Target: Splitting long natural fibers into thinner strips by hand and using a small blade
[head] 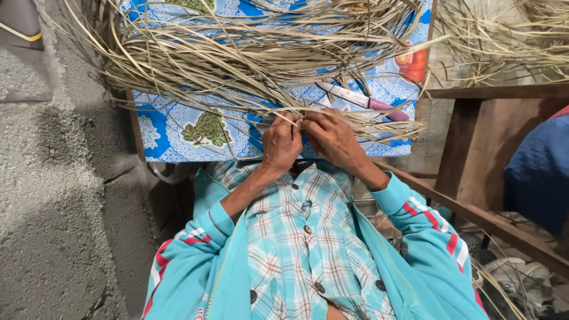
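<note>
A loose heap of dried straw-coloured leaf strips (249,59) lies across a blue and white patterned cloth (178,133) on my lap. My left hand (281,142) and my right hand (335,139) meet at the near edge of the heap, fingers pinched on a few of the strips (299,115). A knife with a white blade and pink handle (361,99) rests on the cloth just beyond my right hand, partly under the strips. I wear a teal jacket over a checked shirt.
A rough grey concrete floor (53,195) fills the left side. On the right stands a wooden frame (474,148) with more dried strips (504,35) on top, and a dark blue cloth (539,172) beside it.
</note>
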